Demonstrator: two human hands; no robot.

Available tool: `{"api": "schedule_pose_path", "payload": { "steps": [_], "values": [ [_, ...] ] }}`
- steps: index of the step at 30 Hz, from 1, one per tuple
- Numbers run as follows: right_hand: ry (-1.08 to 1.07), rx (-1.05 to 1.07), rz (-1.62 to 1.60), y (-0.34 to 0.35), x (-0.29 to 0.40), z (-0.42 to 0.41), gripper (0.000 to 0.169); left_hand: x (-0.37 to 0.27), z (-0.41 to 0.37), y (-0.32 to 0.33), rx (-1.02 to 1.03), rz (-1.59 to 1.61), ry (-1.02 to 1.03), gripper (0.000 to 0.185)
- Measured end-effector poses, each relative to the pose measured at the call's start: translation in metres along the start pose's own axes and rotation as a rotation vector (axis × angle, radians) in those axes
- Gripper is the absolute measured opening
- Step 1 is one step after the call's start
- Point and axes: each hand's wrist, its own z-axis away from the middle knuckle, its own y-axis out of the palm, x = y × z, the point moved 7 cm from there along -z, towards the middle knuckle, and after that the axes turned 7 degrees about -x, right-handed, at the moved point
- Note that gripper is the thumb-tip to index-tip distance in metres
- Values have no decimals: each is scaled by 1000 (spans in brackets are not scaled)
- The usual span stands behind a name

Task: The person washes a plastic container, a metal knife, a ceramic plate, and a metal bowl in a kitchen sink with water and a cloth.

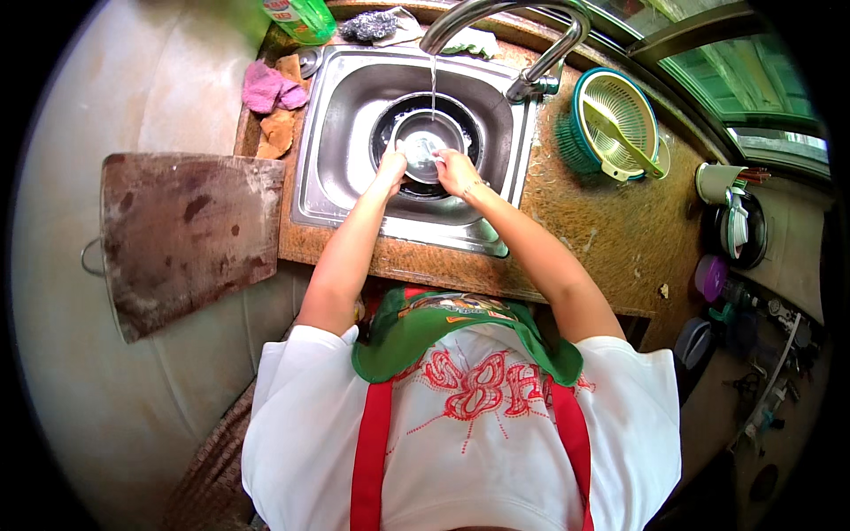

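Observation:
Both my hands grip a round metal bowl [425, 123] by its sides, my left hand [392, 166] at its left rim and my right hand [458, 172] at its right. A thin stream of water runs from the curved chrome faucet [458, 23] into the bowl. Beneath it, a larger dark round pan [473, 116] rests in the stainless steel sink [339, 146]. My fingers partly cover the bowl's near sides, and the bowl hides most of the pan's inside.
Left of the sink are a pink cloth [265, 87], a wooden cutting board [192, 232] and a green bottle [302, 20]. Steel wool [368, 26] lies behind it. On the granite counter [578, 226] at right stand nested colanders [624, 99] with a green peeler-like tool [617, 136] across them.

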Motion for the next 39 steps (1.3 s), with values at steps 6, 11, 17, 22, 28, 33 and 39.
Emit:
{"api": "schedule_pose_path", "payload": {
  "steps": [6,11,17,22,28,33,39],
  "values": [
    [35,110,269,71,-31,-35,47,19,-31,19,104,31,-84,44],
    [-309,382,142,80,-32,-32,43,16,-40,9,-11,-4,-183,36],
    [-268,427,473,24,1,-45,46,15,-74,-4,-122,-63,206,39],
    [-304,453,980,52,3,-12,77,22,-85,-17,-265,-29,1,54],
    [-104,194,1017,92,-18,-32,56,37,-89,-28,-139,77,-177,25],
    [17,507,476,104,23,-24,31,11,-51,-27,-63,-25,-335,51],
    [139,175,217,-8,69,-38,23,-38,-3,-42,-59,76,-68,51]
  ]
}}
